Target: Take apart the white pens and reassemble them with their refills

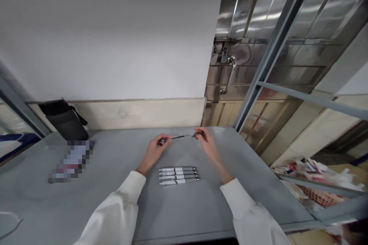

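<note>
My left hand (153, 149) pinches refill (176, 137), right hand (207, 144) pinches tip piece (198, 134), frame centre; align straight, push gently.

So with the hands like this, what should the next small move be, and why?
Probably bring the right hand toward the left hand, sliding the small dark piece onto the thin refill. The two parts are lined up but apart, and four assembled pens lie below.

4 pens (178, 175), 1 refill (177, 137), 1 pouch (64, 120)
</note>
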`<state>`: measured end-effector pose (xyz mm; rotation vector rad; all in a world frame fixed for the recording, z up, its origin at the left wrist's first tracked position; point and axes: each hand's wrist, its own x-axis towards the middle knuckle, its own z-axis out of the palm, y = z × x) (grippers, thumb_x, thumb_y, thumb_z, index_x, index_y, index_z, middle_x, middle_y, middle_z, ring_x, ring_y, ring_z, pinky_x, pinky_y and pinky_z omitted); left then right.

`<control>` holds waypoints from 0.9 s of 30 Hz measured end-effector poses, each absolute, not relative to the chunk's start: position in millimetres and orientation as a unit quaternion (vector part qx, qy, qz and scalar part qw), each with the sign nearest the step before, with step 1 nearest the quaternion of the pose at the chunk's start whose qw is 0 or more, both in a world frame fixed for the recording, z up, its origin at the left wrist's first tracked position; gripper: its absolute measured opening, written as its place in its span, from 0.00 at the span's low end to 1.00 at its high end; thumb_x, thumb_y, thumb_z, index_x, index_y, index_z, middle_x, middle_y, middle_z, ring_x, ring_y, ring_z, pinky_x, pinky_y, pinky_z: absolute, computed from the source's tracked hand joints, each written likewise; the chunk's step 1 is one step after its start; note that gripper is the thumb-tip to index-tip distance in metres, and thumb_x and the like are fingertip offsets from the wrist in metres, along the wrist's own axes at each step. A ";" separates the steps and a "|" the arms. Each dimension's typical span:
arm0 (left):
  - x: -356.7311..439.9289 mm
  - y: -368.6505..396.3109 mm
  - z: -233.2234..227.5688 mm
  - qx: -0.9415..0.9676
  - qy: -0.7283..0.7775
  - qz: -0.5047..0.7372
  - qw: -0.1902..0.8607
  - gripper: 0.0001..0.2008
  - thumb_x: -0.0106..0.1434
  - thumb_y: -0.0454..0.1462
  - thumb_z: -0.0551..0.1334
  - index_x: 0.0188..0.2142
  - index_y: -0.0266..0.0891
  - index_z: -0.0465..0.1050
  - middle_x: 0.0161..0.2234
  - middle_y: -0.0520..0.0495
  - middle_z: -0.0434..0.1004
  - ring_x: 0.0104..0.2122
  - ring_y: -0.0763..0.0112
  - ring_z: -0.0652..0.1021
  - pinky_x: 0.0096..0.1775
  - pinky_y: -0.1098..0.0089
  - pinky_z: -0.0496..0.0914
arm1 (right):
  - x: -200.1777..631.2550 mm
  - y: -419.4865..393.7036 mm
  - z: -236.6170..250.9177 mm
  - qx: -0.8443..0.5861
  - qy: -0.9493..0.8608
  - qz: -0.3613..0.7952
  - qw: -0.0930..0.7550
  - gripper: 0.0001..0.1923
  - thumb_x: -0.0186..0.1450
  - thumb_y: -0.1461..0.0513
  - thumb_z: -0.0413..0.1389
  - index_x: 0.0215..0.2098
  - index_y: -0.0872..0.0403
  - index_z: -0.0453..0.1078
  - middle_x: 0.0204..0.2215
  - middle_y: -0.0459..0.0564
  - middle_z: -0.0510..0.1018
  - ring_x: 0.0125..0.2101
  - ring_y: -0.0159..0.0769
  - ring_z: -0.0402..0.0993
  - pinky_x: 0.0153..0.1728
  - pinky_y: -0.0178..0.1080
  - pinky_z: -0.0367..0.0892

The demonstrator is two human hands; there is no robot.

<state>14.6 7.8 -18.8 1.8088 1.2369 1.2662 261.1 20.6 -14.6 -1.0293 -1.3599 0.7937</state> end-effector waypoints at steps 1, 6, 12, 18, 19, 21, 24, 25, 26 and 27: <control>14.5 7.5 -18.3 0.681 0.466 0.478 0.301 0.12 0.64 0.46 0.62 0.40 0.42 0.77 0.41 0.49 0.80 0.41 0.65 0.77 0.39 0.71 0.67 | 262.5 21.4 -14.1 -0.436 -0.577 0.337 0.603 0.14 0.61 0.54 0.57 0.43 0.50 0.71 0.34 0.47 0.76 0.33 0.36 0.74 0.42 0.41 0.68; 15.0 5.4 -15.9 0.689 0.462 0.472 0.299 0.12 0.64 0.45 0.61 0.41 0.43 0.77 0.41 0.49 0.81 0.41 0.65 0.77 0.39 0.70 0.67 | 261.5 22.0 -13.6 -0.426 -0.579 0.340 0.606 0.13 0.61 0.55 0.57 0.43 0.50 0.71 0.35 0.47 0.77 0.34 0.37 0.75 0.43 0.42 0.69; 15.7 6.9 -17.6 0.686 0.466 0.473 0.298 0.12 0.63 0.46 0.61 0.40 0.43 0.77 0.40 0.49 0.81 0.41 0.65 0.77 0.39 0.70 0.68 | 257.3 19.3 -12.4 -0.428 -0.577 0.352 0.600 0.13 0.60 0.54 0.58 0.42 0.51 0.71 0.35 0.48 0.77 0.34 0.37 0.76 0.43 0.43 0.69; 15.6 7.0 -17.6 0.688 0.464 0.470 0.301 0.13 0.63 0.46 0.61 0.40 0.42 0.77 0.41 0.48 0.81 0.42 0.64 0.77 0.40 0.70 0.68 | 258.9 18.1 -10.8 -0.434 -0.585 0.348 0.591 0.14 0.61 0.53 0.57 0.42 0.51 0.70 0.36 0.49 0.78 0.35 0.38 0.76 0.44 0.43 0.69; 15.6 6.9 -17.4 0.689 0.462 0.470 0.302 0.13 0.63 0.47 0.61 0.41 0.42 0.77 0.41 0.48 0.81 0.42 0.64 0.78 0.40 0.70 0.68 | 258.7 17.6 -10.4 -0.435 -0.586 0.349 0.588 0.14 0.62 0.53 0.57 0.42 0.51 0.70 0.36 0.49 0.78 0.35 0.38 0.76 0.44 0.43 0.69; 15.7 6.7 -17.3 0.688 0.462 0.470 0.304 0.13 0.63 0.47 0.61 0.40 0.42 0.77 0.41 0.48 0.81 0.42 0.63 0.78 0.40 0.69 0.69 | 257.6 16.0 -9.0 -0.436 -0.588 0.355 0.582 0.14 0.62 0.53 0.57 0.43 0.51 0.70 0.36 0.49 0.78 0.35 0.38 0.76 0.44 0.43 0.69; 16.7 5.7 -16.6 0.688 0.460 0.470 0.306 0.13 0.63 0.46 0.61 0.40 0.42 0.78 0.41 0.48 0.81 0.42 0.64 0.78 0.40 0.69 0.69 | 253.8 11.6 -5.0 -0.436 -0.593 0.367 0.569 0.15 0.61 0.52 0.59 0.42 0.52 0.70 0.37 0.50 0.79 0.37 0.39 0.77 0.46 0.44 0.69; 17.3 5.0 -16.0 0.690 0.459 0.470 0.305 0.13 0.63 0.46 0.61 0.40 0.42 0.78 0.40 0.48 0.81 0.41 0.64 0.78 0.40 0.69 0.69 | 252.0 9.8 -3.6 -0.433 -0.597 0.372 0.564 0.14 0.61 0.53 0.59 0.41 0.52 0.70 0.37 0.50 0.79 0.38 0.39 0.76 0.46 0.44 0.69; 18.1 4.1 -15.1 0.692 0.456 0.470 0.304 0.12 0.63 0.46 0.61 0.40 0.42 0.78 0.40 0.48 0.81 0.41 0.64 0.78 0.40 0.69 0.69 | 249.9 8.1 -2.4 -0.428 -0.602 0.376 0.559 0.14 0.60 0.53 0.60 0.40 0.52 0.71 0.38 0.50 0.79 0.39 0.39 0.76 0.47 0.44 0.69; 19.0 3.0 -14.0 0.695 0.454 0.468 0.304 0.12 0.64 0.45 0.61 0.40 0.42 0.78 0.40 0.48 0.81 0.41 0.64 0.78 0.40 0.70 0.69 | 247.8 6.6 -1.6 -0.420 -0.609 0.379 0.555 0.13 0.60 0.54 0.60 0.39 0.52 0.71 0.38 0.50 0.79 0.40 0.39 0.76 0.48 0.43 0.69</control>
